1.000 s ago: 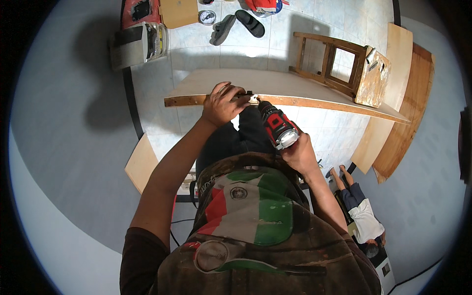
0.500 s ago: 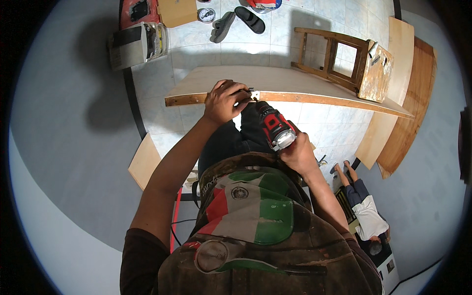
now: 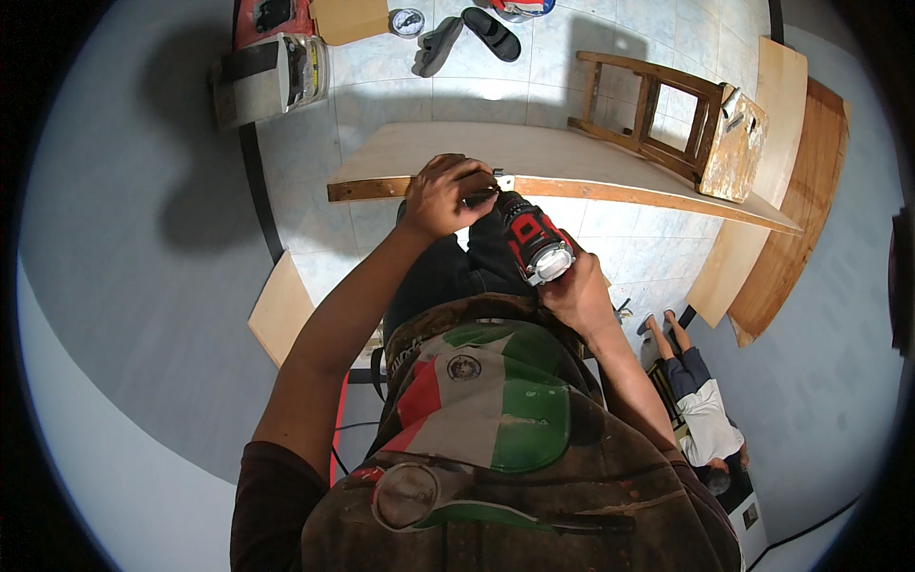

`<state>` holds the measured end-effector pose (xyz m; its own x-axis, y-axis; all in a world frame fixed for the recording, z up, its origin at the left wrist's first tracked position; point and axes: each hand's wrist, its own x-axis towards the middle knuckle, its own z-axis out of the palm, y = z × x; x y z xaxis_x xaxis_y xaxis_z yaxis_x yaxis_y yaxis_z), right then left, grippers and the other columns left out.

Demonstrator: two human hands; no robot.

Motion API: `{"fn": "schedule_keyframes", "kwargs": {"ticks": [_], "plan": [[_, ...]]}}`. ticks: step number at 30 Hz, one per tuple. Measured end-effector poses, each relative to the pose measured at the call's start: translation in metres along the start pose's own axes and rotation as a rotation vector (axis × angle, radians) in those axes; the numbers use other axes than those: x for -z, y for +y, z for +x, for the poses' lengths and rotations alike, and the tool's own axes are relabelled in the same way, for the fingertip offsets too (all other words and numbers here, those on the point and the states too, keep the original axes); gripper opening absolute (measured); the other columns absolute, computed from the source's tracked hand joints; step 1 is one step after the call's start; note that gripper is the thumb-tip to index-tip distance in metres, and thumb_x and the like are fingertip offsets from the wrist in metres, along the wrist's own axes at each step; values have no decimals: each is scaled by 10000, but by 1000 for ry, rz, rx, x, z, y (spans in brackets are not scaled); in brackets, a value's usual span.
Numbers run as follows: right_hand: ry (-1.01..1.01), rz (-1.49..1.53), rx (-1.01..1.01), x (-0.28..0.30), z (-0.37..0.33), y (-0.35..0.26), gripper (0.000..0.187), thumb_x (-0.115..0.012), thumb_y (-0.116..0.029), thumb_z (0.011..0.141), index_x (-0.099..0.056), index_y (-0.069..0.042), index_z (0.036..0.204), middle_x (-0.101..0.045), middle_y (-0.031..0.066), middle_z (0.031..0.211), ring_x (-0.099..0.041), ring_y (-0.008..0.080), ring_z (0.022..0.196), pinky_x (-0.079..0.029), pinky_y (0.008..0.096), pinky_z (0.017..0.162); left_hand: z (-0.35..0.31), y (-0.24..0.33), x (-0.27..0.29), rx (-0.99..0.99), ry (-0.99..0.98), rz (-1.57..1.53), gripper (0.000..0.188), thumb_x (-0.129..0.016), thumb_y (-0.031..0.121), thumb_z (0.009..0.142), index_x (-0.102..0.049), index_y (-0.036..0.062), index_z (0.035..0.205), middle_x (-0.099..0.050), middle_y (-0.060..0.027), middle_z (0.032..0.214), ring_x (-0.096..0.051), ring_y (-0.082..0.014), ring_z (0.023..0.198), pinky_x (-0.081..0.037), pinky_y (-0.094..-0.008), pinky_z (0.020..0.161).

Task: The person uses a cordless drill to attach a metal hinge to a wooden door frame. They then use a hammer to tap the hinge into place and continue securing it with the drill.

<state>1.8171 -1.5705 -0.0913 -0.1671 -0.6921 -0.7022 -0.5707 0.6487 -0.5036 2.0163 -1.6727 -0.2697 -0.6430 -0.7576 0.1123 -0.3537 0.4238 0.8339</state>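
In front of me a long wooden panel (image 3: 610, 189) stands on edge, its brown narrow side toward me. A small, light metal piece like a hinge (image 3: 506, 181) sits on that edge. My left hand (image 3: 444, 197) is closed over the edge just left of the metal piece, fingertips reaching it; a small dark bit under the fingers is unclear. My right hand (image 3: 579, 294) is wrapped around a red and black cordless drill (image 3: 536, 240). The drill's chuck points away from me at the metal piece; its tip is too small to make out.
Beyond the panel's right part lies a wooden stool (image 3: 658, 114) on its side. Loose boards (image 3: 791, 191) lean at the right wall. Sandals (image 3: 491, 36), a plastic container (image 3: 272, 81) and a cardboard box (image 3: 351, 19) lie far off. Another person (image 3: 710, 419) is at the lower right.
The view has shifted a little. My left hand has edged slightly right along the panel's edge, nearer the metal piece. The drill stays at nearly the same spot in my right hand.
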Motion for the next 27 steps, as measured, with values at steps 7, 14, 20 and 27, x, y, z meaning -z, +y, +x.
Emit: {"fn": "schedule_keyframes", "kwargs": {"ticks": [7, 14, 20, 27], "plan": [[12, 43, 32, -9, 1, 12, 536, -725, -7, 753, -652, 6, 1284, -742, 284, 910, -740, 472, 915, -599, 486, 789, -4, -6, 0, 18, -23, -35, 211, -868, 210, 774, -771, 178, 959, -740, 38, 1065, -717, -245, 1030, -553, -413, 947], [-31, 13, 10, -9, 2, 11, 570, -723, 9, 759, -592, 5, 1313, -737, 309, 943, -726, 492, 969, -602, 506, 814, -2, -6, 1, 8, -19, -46, 209, -871, 208, 774, -778, 176, 958, -744, 27, 1070, -722, -249, 1026, -563, -420, 936], [-20, 64, 80, -2, 0, 1, 628, -758, 35, 807, -381, -41, 1304, -719, 329, 933, -706, 533, 969, -587, 557, 784, -3, -6, -3, -6, 17, -58, 218, -876, 206, 767, -775, 168, 957, -740, 13, 1081, -724, -252, 1017, -566, -429, 928], [-24, -2, 3, -10, -1, 15, 631, -816, 9, 835, -386, -22, 1295, -730, 317, 978, -722, 517, 995, -597, 517, 769, -5, -5, -3, 13, 4, -1, 182, -858, 232, 789, -796, 171, 949, -748, 16, 1080, -725, -235, 1023, -565, -410, 944]]}}
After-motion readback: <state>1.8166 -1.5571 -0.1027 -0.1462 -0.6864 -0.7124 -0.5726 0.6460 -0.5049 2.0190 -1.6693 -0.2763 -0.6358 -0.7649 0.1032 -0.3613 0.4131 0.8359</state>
